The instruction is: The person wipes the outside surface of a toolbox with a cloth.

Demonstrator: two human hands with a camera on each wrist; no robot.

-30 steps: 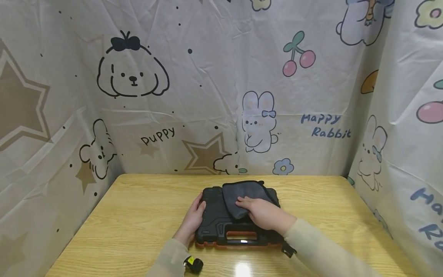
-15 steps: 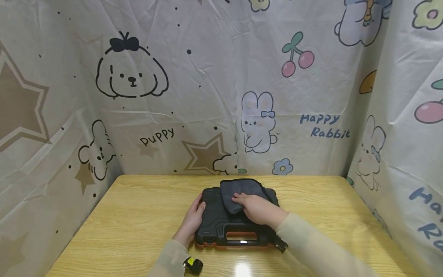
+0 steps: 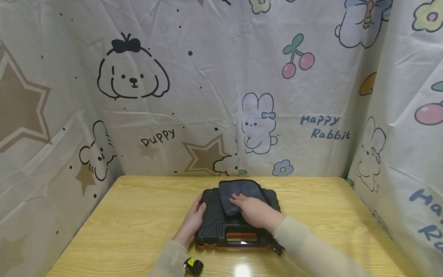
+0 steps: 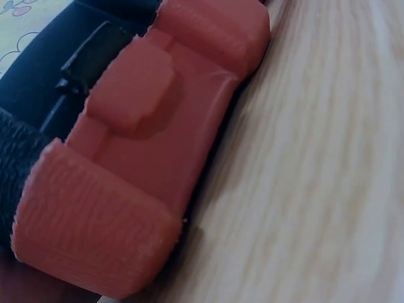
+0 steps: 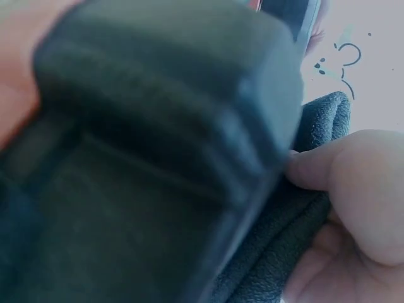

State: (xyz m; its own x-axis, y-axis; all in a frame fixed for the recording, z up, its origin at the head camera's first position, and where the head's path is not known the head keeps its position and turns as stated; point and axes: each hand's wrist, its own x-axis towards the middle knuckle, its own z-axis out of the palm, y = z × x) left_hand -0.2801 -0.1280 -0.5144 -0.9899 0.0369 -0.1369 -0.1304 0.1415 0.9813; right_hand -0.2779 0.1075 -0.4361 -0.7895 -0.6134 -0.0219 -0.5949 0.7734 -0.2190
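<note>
A black plastic tool case (image 3: 211, 215) with a carry handle and an orange-red base (image 4: 151, 158) lies flat on the wooden table. At its left edge my left hand (image 3: 193, 221) grips the side, thumb along the near part of the edge. My right hand (image 3: 257, 212) holds a folded dark grey cloth (image 3: 226, 192) against the lid, its fingers lying over the cloth. In the right wrist view, the thumb (image 5: 312, 169) presses into the fabric (image 5: 265, 259) beside a dark corner of the case, with curled fingers below.
The pale wooden table (image 3: 138, 215) extends to both sides of the case. Behind and beside it hangs a light curtain (image 3: 194, 96) printed with cartoon animals. A small black and yellow device (image 3: 194, 265) sits at the left wrist.
My right hand has slid the cloth a little to the left across the lid. The left hand and the case stay in place.
</note>
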